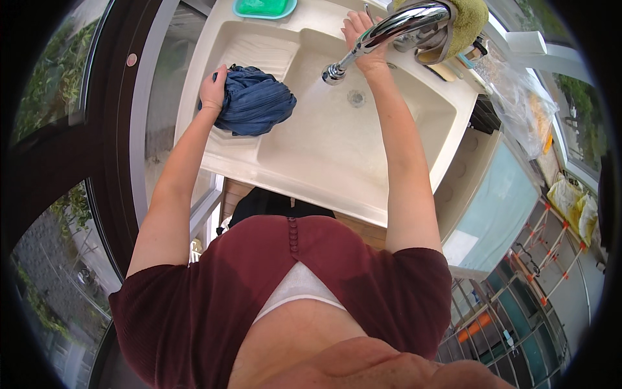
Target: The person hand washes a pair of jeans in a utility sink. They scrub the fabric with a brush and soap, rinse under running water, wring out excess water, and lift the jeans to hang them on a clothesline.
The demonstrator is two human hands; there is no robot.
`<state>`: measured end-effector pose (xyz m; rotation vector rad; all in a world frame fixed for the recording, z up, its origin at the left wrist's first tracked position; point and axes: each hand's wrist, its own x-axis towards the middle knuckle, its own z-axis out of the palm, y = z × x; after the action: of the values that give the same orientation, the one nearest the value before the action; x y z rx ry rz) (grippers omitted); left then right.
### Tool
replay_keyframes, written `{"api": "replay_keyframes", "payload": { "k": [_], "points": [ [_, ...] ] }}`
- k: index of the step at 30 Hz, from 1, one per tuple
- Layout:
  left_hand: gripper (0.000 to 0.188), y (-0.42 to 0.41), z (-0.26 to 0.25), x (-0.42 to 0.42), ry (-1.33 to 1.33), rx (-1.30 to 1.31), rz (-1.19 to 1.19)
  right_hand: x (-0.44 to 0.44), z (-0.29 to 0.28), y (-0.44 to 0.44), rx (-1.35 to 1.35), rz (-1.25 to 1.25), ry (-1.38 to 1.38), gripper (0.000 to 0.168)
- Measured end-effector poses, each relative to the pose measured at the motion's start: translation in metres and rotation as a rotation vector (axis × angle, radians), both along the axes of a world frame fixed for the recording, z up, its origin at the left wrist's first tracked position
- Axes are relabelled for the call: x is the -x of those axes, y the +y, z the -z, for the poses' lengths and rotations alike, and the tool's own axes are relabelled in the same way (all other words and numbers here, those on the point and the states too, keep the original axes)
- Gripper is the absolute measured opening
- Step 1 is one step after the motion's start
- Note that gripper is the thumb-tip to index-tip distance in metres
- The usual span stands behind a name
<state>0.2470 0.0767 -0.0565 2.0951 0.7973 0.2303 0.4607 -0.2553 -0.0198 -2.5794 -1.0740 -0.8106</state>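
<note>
My left hand [214, 89] grips the left side of a bunched dark blue cloth [255, 101], which rests on the ribbed washboard part of a cream laundry sink [330, 160]. Beyond the chrome faucet [388, 30], my right hand [363, 39] is at the sink's back ledge, fingers spread near a thin metal lever [368, 11]. The spout partly hides that hand, and whether it touches the lever I cannot tell. Water sprays from the faucet head [333, 74] into the basin, to the right of the cloth. The drain [356, 98] shows on the basin floor.
A green soap bar [263, 6] lies in a light blue dish at the back left. A yellow-green towel [466, 31] hangs over the faucet's base. Right of the sink are a brush [442, 72], a clear plastic bag [522, 107], a washing machine [491, 199] and a wire rack [500, 321].
</note>
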Motion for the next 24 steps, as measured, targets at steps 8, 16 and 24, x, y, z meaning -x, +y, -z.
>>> {"api": "replay_keyframes", "payload": {
  "k": [8,16,24],
  "points": [
    [0.043,0.005,0.006,0.001,-0.005,0.028,0.001,-0.022,-0.04,-0.018,0.149,-0.08,-0.019,0.025],
    [0.042,0.0,-0.001,0.003,-0.028,0.045,0.002,0.122,0.132,-0.083,0.068,0.435,0.909,0.028],
    [0.043,0.006,0.004,0.003,-0.041,0.062,-0.006,0.121,0.186,-0.086,0.334,0.527,1.078,0.034]
  ]
}}
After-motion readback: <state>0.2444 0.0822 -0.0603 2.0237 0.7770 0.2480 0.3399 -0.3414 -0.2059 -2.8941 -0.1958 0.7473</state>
